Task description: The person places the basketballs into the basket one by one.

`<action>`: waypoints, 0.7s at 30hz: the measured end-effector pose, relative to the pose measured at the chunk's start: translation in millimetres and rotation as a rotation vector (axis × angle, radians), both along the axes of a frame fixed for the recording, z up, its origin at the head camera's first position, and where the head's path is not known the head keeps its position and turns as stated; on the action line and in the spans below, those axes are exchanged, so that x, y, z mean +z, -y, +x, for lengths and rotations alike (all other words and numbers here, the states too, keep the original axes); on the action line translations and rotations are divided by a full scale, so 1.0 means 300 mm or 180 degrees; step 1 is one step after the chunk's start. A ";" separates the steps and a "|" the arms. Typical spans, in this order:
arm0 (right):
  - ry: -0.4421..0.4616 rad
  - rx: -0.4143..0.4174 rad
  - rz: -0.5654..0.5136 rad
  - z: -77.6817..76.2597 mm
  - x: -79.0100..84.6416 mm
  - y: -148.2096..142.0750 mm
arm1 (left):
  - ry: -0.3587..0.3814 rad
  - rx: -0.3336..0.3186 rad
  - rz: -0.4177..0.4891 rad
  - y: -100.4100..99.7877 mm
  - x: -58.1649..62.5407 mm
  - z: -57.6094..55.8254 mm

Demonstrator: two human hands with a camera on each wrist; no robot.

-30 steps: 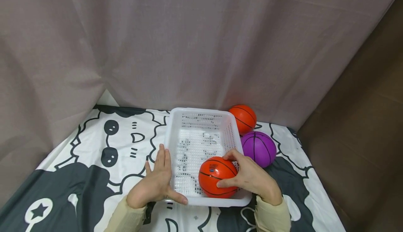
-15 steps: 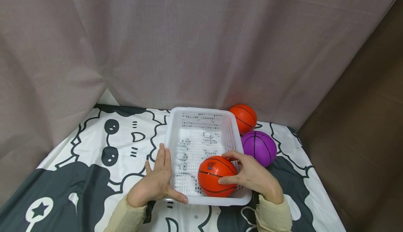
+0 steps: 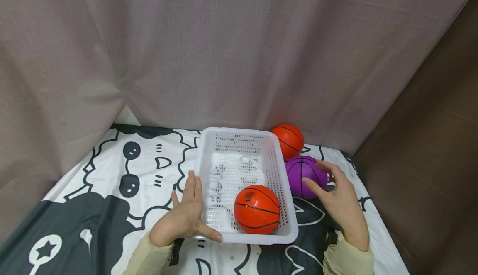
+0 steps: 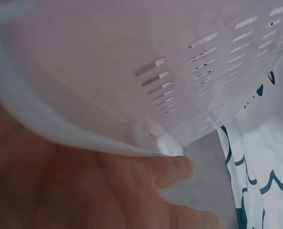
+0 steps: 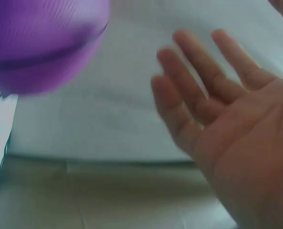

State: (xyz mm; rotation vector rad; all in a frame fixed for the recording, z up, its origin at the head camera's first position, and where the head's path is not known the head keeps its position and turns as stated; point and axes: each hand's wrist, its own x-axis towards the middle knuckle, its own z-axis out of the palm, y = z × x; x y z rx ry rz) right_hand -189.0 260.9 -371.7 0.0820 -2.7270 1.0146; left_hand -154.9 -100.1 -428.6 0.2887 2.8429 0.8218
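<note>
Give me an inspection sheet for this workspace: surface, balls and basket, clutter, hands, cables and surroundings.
Surface: black-and-white patterned cloth.
Balls and basket: white basket upright on the cloth; one orange ball inside, at its near right; purple ball and second orange ball outside, along its right side.
Clutter: nothing seen.
Left hand: rests against the basket's near left corner.
Right hand: beside the purple ball; its fingers are apart from the ball in the right wrist view.
Cables: nothing seen.
Surroundings: grey-brown curtain behind; darker brown hanging at right.
</note>
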 end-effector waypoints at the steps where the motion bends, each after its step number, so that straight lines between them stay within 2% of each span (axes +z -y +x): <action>1: -0.0007 -0.0110 0.0053 -0.001 -0.001 -0.017 | 0.0008 0.0006 0.0000 0.000 0.000 0.000; 5: 0.0039 -0.0408 0.0269 -0.008 -0.014 -0.076 | 0.0023 0.0018 -0.0012 -0.001 0.004 0.001; 9: 0.0326 -0.0539 0.0437 -0.017 -0.036 -0.106 | -0.0002 0.0014 -0.0033 -0.002 0.007 0.004; 15: 0.0819 -0.0434 0.0421 -0.043 -0.069 -0.126 | 0.0001 0.0013 -0.0040 -0.003 0.008 0.005; 21: 0.1114 -0.0355 0.0326 -0.076 -0.100 -0.112 | 0.0013 0.0001 -0.0027 -0.004 0.009 0.005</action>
